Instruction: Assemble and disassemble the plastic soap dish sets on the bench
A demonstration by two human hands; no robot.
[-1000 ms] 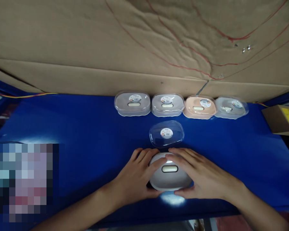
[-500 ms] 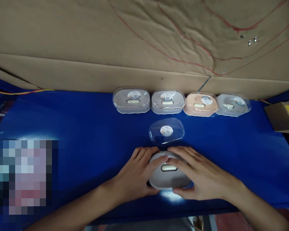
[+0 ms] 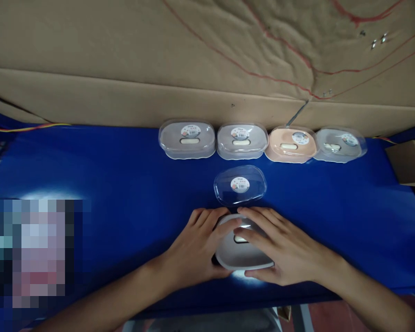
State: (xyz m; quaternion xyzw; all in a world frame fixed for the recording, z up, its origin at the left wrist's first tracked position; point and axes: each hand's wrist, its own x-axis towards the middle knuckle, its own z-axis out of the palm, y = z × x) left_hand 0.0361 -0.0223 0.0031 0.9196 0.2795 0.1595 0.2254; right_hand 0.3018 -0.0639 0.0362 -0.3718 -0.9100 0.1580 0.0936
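Note:
Between my two hands is a grey oval plastic box (image 3: 244,256) with a white pill-shaped piece in a slot on its top. My left hand (image 3: 204,242) grips its left side, index finger lying over the top. My right hand (image 3: 280,246) wraps the right side, its index finger reaching over the white piece, which it partly covers. Just beyond the hands a clear oval lid (image 3: 224,191) with a round label lies on the table. The underside of the grey box is hidden.
Along the back of the blue table (image 3: 107,184) stand two grey boxes (image 3: 171,138) (image 3: 226,138), a peach box (image 3: 306,150) and a pale grey box (image 3: 352,150), all under clear lids. Brown paper (image 3: 124,46) covers the wall behind. A cardboard box (image 3: 406,161) sits at the right edge.
The view has shifted slightly. My right hand's index finger covers more of the white piece, and the grey box appears a little tilted. Both hands keep their hold.

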